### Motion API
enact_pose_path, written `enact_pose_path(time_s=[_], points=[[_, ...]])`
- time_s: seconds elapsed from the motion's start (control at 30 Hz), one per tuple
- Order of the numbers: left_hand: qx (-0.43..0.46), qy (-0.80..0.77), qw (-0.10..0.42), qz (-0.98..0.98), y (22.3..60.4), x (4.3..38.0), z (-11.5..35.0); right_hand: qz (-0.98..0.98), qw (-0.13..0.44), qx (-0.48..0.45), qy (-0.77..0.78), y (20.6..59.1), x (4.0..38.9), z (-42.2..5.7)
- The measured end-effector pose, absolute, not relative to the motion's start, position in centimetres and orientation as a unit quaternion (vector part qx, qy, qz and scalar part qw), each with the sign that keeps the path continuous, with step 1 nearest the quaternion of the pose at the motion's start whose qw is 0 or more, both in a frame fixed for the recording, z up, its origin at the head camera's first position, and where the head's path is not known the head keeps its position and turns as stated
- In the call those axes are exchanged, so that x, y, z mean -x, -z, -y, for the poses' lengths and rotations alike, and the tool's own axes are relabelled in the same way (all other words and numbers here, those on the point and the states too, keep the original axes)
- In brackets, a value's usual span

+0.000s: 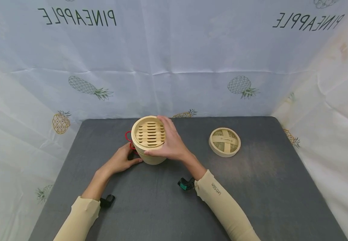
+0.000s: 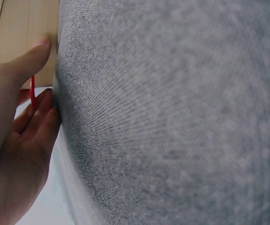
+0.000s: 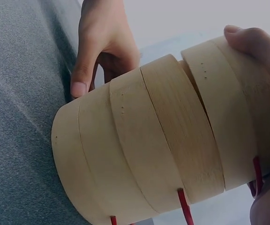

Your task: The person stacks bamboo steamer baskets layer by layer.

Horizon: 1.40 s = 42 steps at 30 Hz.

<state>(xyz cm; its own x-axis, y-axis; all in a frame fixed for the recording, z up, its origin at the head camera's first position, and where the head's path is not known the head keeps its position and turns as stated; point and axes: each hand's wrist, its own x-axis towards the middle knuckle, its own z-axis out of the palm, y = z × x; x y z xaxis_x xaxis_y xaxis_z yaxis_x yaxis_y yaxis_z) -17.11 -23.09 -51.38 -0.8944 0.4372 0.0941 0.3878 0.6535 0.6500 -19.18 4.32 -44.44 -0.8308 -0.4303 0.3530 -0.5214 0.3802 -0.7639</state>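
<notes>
A stack of round bamboo steamer baskets [image 3: 144, 131] with red cord loops stands on the table, left of its middle. My right hand [image 1: 172, 142] grips the top basket [image 1: 150, 129], whose slatted floor faces up. In the right wrist view a narrow wedge-shaped gap parts this top basket from the tier under it. Low on the stack, my left hand [image 1: 121, 160] holds the bottom basket [image 3: 95, 154] from the left. Its thumb lies along the bamboo wall and its other fingers reach behind, by a red cord loop [image 2: 32, 91]; their tips are partly hidden.
On the right of the dark grey table [image 1: 258, 187] lies a round woven bamboo lid [image 1: 224, 142] with a crossed band on top. A white curtain with pineapple prints [image 1: 174, 93] hangs behind the table's far edge and along its sides.
</notes>
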Motion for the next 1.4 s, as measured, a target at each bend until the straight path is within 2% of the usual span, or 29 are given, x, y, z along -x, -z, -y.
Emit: enact_pose_path(time_s=[1.4], points=[[-0.224,-0.347,0.034,-0.91,51.48,16.88,23.13,0.861,0.006,-0.27,-0.431,43.42,19.26,-3.91]])
